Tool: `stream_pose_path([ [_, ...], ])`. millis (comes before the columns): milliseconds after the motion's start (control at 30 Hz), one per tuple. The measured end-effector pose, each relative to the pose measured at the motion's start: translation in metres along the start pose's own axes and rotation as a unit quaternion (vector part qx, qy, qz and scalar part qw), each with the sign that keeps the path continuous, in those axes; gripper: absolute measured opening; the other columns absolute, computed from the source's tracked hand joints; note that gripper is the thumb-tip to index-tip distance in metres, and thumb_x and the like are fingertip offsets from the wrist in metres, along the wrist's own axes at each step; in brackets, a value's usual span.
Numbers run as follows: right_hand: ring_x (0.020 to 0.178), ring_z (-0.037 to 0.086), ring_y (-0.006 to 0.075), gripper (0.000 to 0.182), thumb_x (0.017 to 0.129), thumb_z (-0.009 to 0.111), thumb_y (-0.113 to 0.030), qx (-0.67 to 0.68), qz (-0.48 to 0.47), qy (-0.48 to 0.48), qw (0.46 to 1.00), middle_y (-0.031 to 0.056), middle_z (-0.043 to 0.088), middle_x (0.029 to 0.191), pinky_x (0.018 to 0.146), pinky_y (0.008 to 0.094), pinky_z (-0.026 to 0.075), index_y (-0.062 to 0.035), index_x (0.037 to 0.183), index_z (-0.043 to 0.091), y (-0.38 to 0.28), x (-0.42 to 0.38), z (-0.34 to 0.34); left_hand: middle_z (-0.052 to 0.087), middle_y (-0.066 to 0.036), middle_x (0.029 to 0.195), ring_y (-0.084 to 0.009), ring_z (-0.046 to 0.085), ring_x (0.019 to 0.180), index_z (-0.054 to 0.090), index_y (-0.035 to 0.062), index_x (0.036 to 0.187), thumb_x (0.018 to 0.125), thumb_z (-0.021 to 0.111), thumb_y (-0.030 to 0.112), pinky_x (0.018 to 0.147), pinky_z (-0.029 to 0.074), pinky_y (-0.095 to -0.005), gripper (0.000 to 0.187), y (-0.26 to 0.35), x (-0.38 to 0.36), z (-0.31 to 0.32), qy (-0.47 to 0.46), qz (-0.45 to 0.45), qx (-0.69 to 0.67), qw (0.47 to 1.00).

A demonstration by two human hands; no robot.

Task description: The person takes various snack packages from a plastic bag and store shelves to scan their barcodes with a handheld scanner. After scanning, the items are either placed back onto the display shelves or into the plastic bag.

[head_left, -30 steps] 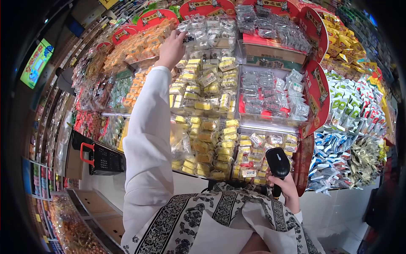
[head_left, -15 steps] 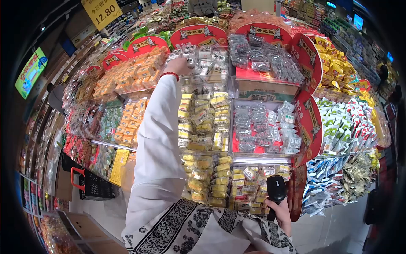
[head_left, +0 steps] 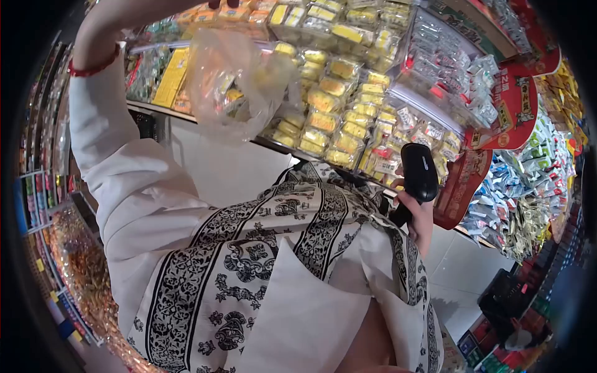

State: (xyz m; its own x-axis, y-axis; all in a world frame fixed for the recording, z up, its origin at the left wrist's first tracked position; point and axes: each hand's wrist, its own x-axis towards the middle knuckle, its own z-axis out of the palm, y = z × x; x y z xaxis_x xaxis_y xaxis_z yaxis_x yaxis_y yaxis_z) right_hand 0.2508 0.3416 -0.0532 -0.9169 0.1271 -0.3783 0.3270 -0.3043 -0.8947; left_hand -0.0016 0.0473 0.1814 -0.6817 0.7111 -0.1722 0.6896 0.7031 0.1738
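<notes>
My right hand (head_left: 419,217) is closed around a black handheld scanner (head_left: 420,171), held upright before the lower packets. At the top left, my left hand (head_left: 138,13) reaches across, partly beyond the upper edge, with a red bracelet (head_left: 94,67) at the wrist. Only a few fingertips show, so its hold is unclear. Below them hangs a translucent plastic bag (head_left: 233,93) with some small packets inside. Behind and beside the bag lie rows of yellow-labelled packets (head_left: 323,99). Whether my left hand touches the bag cannot be made out.
Grey-silver packets (head_left: 438,53) fill a tray at the upper right, beside a red display board (head_left: 513,109). Blue and white packets (head_left: 491,199) lie farther right. A yellow sign (head_left: 171,78) is fixed at the stand's left edge. Wrapped goods (head_left: 84,255) fill shelves at the left.
My left hand has left the white packets at the top and swung left. The view has tilted down. The plastic bag now hangs in plain view. My right hand still holds the scanner.
</notes>
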Motion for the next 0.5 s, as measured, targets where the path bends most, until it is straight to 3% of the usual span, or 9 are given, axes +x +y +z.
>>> stream_pose_path([
  [33, 0.072, 0.053, 0.0108, 0.051, 0.066, 0.057, 0.002, 0.008, 0.015, -0.01, 1.0, 0.0087, 0.055, 0.098, 0.058, 0.023, 0.042, 0.0, 0.116, 0.046, 0.0, -0.001, 0.009, 0.06, -0.013, 0.068, -0.021, 0.062, 0.063, 0.059, -0.003, 0.089, 0.076, 0.052, 0.001, 0.058, 0.05, -0.0283, 0.016, -0.015, -0.027, 0.02, -0.004, 0.121, -0.059, 0.991],
  [100, 0.074, 0.053, 0.0107, 0.053, 0.066, 0.056, 0.002, 0.018, -0.027, -0.033, 0.999, 0.0091, 0.055, 0.1, 0.059, 0.0223, 0.042, 0.0001, 0.118, 0.045, 0.0, 0.003, 0.03, 0.062, -0.012, 0.07, -0.0185, 0.063, 0.065, 0.059, -0.0042, 0.087, 0.076, 0.053, -0.003, 0.06, 0.05, -0.0272, 0.013, -0.016, -0.051, 0.043, -0.125, 0.121, -0.086, 0.981],
  [133, 0.074, 0.053, 0.0105, 0.054, 0.066, 0.056, 0.002, 0.01, -0.028, -0.068, 0.997, 0.0089, 0.055, 0.1, 0.059, 0.0219, 0.042, -0.0001, 0.119, 0.045, -0.002, 0.004, 0.038, 0.063, -0.013, 0.075, -0.0209, 0.063, 0.07, 0.06, -0.0041, 0.085, 0.077, 0.052, 0.0, 0.062, 0.049, -0.0283, 0.012, -0.018, -0.057, 0.058, -0.142, 0.099, -0.067, 0.983],
  [200, 0.075, 0.053, 0.0091, 0.056, 0.065, 0.058, 0.002, -0.015, -0.033, -0.127, 0.991, 0.0082, 0.055, 0.1, 0.061, 0.0208, 0.042, -0.001, 0.12, 0.044, 0.0, 0.008, 0.05, 0.062, -0.016, 0.077, -0.0275, 0.061, 0.07, 0.06, -0.0035, 0.09, 0.078, 0.051, 0.003, 0.061, 0.047, -0.0339, 0.016, -0.047, -0.053, 0.108, -0.08, 0.147, -0.088, 0.982],
  [267, 0.074, 0.052, 0.0085, 0.056, 0.066, 0.059, 0.002, -0.035, -0.054, -0.15, 0.987, 0.0077, 0.056, 0.099, 0.061, 0.0208, 0.042, -0.0013, 0.12, 0.045, -0.005, 0.016, 0.074, 0.061, -0.017, 0.078, -0.0297, 0.059, 0.072, 0.059, -0.002, 0.093, 0.079, 0.048, 0.007, 0.062, 0.046, -0.0377, 0.02, -0.072, -0.041, 0.16, -0.072, 0.105, -0.037, 0.991],
  [333, 0.072, 0.051, 0.0074, 0.055, 0.066, 0.063, 0.001, -0.077, -0.069, -0.173, 0.979, 0.0068, 0.057, 0.096, 0.063, 0.021, 0.042, -0.0022, 0.118, 0.046, -0.001, 0.023, 0.084, 0.061, -0.018, 0.078, -0.031, 0.059, 0.073, 0.059, -0.0021, 0.091, 0.077, 0.046, 0.006, 0.064, 0.046, -0.0387, 0.02, -0.104, -0.026, 0.21, -0.097, 0.068, 0.175, 0.977],
  [367, 0.072, 0.051, 0.0074, 0.055, 0.066, 0.063, 0.001, -0.078, -0.072, -0.171, 0.979, 0.0068, 0.057, 0.096, 0.063, 0.021, 0.042, -0.0022, 0.118, 0.046, 0.002, 0.024, 0.094, 0.061, -0.018, 0.078, -0.031, 0.059, 0.073, 0.059, -0.0021, 0.091, 0.077, 0.046, 0.006, 0.064, 0.046, -0.0387, 0.02, -0.109, -0.027, 0.217, -0.094, 0.07, 0.177, 0.977],
  [433, 0.072, 0.05, 0.0073, 0.055, 0.065, 0.063, 0.001, -0.08, -0.08, -0.157, 0.981, 0.0063, 0.057, 0.096, 0.063, 0.0214, 0.042, -0.0025, 0.118, 0.047, 0.009, 0.024, 0.116, 0.06, -0.018, 0.08, -0.0316, 0.059, 0.071, 0.056, -0.0022, 0.095, 0.074, 0.048, 0.006, 0.065, 0.047, -0.0396, 0.025, -0.113, -0.029, 0.23, -0.121, 0.086, 0.036, 0.988],
  [500, 0.077, 0.052, 0.0089, 0.055, 0.065, 0.064, 0.003, -0.071, -0.07, -0.145, 0.984, 0.0074, 0.056, 0.1, 0.064, 0.0218, 0.042, -0.0026, 0.117, 0.047, 0.014, 0.021, 0.139, 0.06, -0.017, 0.084, -0.031, 0.059, 0.074, 0.053, -0.0025, 0.1, 0.073, 0.048, 0.007, 0.067, 0.048, -0.0388, 0.029, -0.111, -0.031, 0.26, -0.131, 0.082, 0.076, 0.985],
])
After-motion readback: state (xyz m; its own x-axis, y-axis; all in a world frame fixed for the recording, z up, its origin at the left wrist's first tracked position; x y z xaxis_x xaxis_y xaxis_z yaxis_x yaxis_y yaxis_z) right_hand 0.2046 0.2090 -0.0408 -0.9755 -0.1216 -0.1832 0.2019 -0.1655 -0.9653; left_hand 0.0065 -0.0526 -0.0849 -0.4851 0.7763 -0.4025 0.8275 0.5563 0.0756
